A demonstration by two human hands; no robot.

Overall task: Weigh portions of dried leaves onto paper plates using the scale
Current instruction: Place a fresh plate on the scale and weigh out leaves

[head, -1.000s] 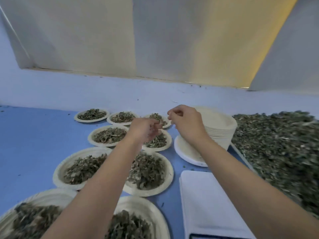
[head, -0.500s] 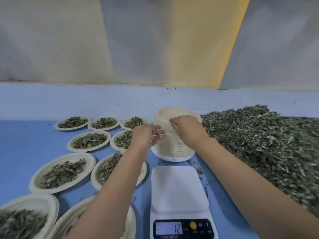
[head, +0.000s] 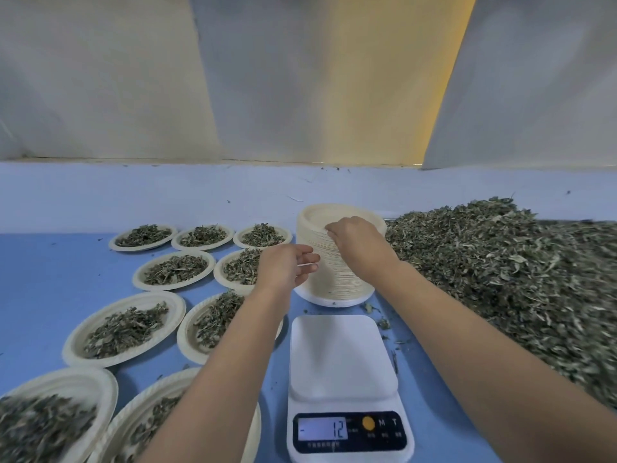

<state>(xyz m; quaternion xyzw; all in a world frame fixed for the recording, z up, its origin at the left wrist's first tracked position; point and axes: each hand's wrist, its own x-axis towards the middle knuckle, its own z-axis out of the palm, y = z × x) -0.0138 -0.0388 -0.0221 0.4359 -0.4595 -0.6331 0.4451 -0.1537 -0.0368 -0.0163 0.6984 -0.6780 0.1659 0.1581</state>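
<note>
Right hand (head: 354,238) pinched the top rim of the plate stack (head: 334,282). Left hand (head: 287,265), fingers (head: 309,259) straight, was just beside it. Scale (head: 344,379) read −12. Leaf pile (head: 500,279) lay right of the stack.

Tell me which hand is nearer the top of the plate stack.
Right. The right hand is at the top of the plate stack, fingers curled over its rim; the left hand is lower, beside the stack's left side, fingers extended.
</note>
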